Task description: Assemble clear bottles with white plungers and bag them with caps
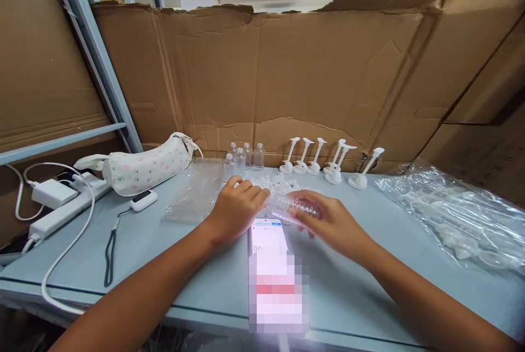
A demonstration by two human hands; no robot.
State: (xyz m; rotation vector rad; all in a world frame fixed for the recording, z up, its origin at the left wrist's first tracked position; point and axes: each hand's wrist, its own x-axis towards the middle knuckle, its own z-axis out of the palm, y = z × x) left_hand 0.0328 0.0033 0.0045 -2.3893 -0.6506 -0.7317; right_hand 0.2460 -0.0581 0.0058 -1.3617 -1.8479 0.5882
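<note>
The right hand (337,225) partly hides its clear bottle (284,207).

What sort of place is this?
Possibly a makeshift workspace: a table backed by torn cardboard, a metal frame at the left, and small clear bottles grouped at the back.

Clear ribbed btl (286,206), approx. horiz., held in R hand (334,221).

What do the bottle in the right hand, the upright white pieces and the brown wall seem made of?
Bottle: probably glossy plastic; see-through, ridged, with highlights, though glass is possible. Upright white pieces: likely smooth plastic, evenly coloured. Brown wall: matte cardboard, creased, with a torn top edge.
</note>
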